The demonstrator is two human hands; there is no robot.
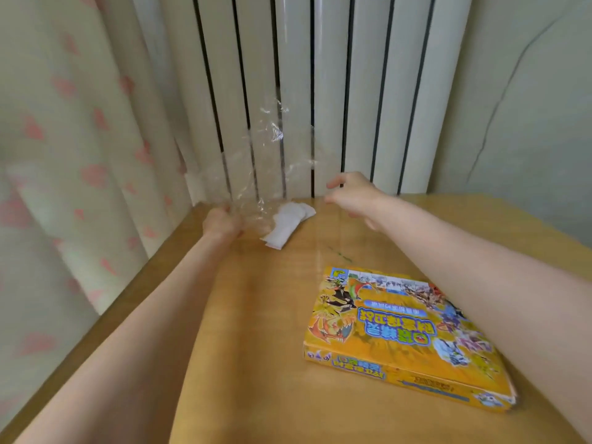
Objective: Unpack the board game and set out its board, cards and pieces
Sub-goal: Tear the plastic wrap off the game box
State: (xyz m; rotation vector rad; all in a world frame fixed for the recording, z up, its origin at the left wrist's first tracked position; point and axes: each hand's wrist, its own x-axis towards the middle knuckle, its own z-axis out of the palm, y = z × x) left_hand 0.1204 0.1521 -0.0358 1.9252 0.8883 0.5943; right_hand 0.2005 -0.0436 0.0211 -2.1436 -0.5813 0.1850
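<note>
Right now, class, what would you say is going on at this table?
A person is unpacking a board game. The left hand grips a sheet of clear plastic wrap, lifted at the far corner of the wooden table. The right hand hovers beside it, fingers loosely spread, holding nothing. A small white packet lies on the table under the wrap. The yellow game box lies closed nearer the person.

The table [256,315] was smooth, glossy wood; the game box [400,334] was printed cardboard with a slight sheen; the wrap [256,161] was thin, clear, crinkled plastic; the curtain [64,123] was matt cloth.
</note>
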